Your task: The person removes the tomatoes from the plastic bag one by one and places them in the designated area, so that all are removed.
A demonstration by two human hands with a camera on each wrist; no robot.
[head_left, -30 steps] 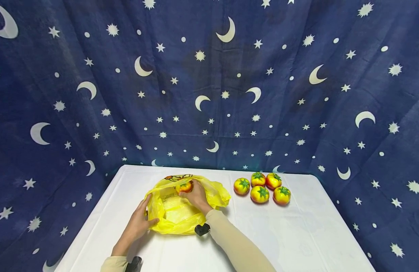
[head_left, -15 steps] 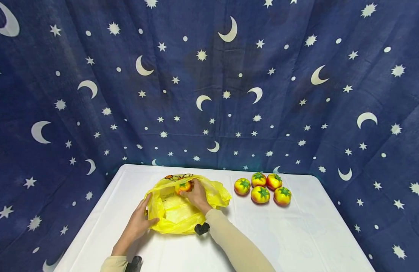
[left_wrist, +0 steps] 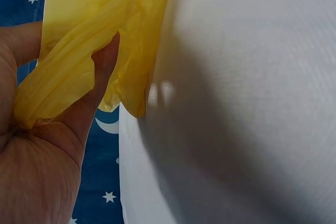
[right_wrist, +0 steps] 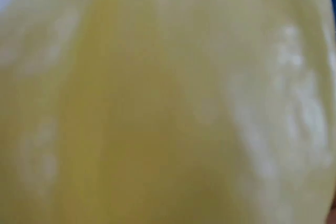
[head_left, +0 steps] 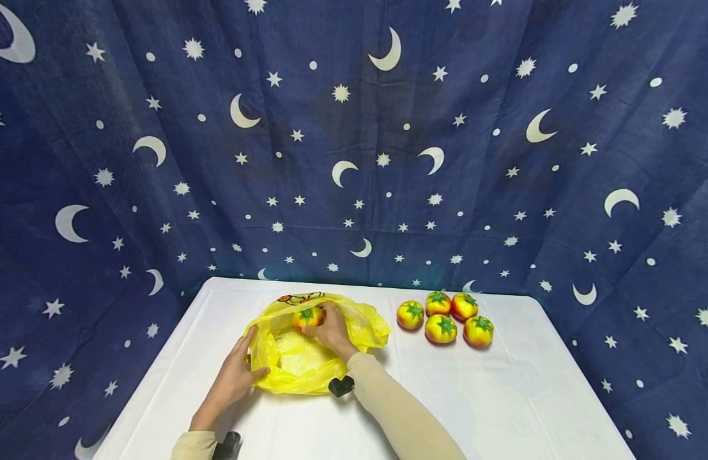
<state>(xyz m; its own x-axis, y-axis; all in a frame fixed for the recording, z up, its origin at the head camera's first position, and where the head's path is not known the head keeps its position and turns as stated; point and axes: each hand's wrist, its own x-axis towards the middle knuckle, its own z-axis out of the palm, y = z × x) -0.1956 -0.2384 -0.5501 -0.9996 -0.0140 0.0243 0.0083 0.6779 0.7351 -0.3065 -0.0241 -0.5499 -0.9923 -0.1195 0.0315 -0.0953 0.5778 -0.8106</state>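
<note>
While both forearms reach forward over the tabletop (head_left: 503, 396), the right hand (head_left: 331, 330) is lowered into the mouth of a yellow plastic bag (head_left: 360, 326), wrist bent down, its fingers curled round a red-and-yellow tomato (head_left: 305, 316) that sits at the far inner side of the bag. The left hand (head_left: 234, 374) lies at the bag's near-left rim; the left wrist view shows thumb and fingers pinching a gathered fold of the yellow film, with the bag's edge resting on the white cloth just beside the tabletop's left border. The right wrist view is filled with blurred yellow plastic and shows nothing of the fingers. The bag lies left of centre, its mouth spread wide and facing up. Four more tomatoes (head_left: 446, 317) stand in a tight cluster to the right of the bag, near it but not touching, toward the far edge. The near-right part of the tabletop, beside the right sleeve, is bare white cloth. A dark blue curtain (head_left: 354, 140) printed with moons and stars hangs close behind the far edge and wraps both sides.
</note>
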